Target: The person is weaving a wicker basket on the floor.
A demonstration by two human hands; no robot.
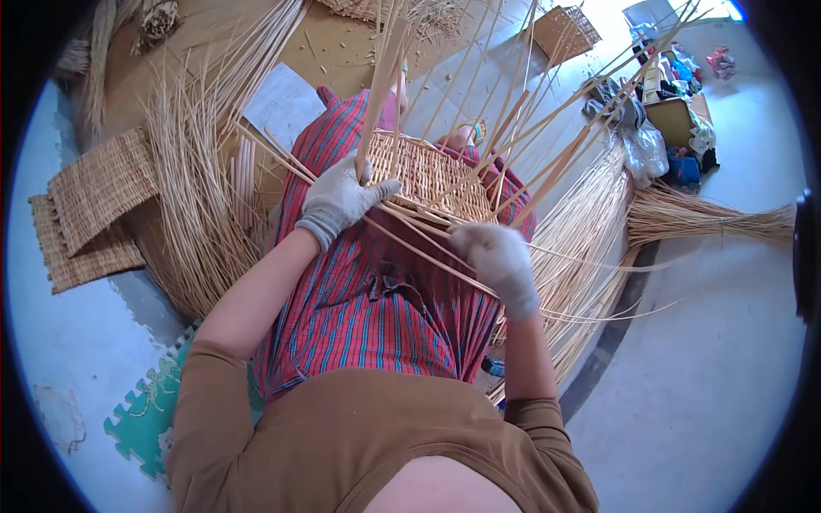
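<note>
A partly woven wicker basket [428, 177] rests on my lap, with long upright stakes fanning up and away from its edge. My left hand [342, 198], in a pale work glove, is closed on the basket's near left edge by a broad flat stake [381, 94]; its thumb lies along the rim. At the near right edge, my gloved right hand [498, 261] is slightly blurred and pinches thin wicker strands. Their loose ends trail out to the right past the hand. Its fingertips are partly hidden.
Loose wicker bundles lie left [201, 188] and right [590, 231], with a tied bundle [718, 218] farther right. Woven panels [103, 184] are at the left, near a green foam mat [145, 419]. A crate [564, 34] and piled household items [671, 103] stand at the far right.
</note>
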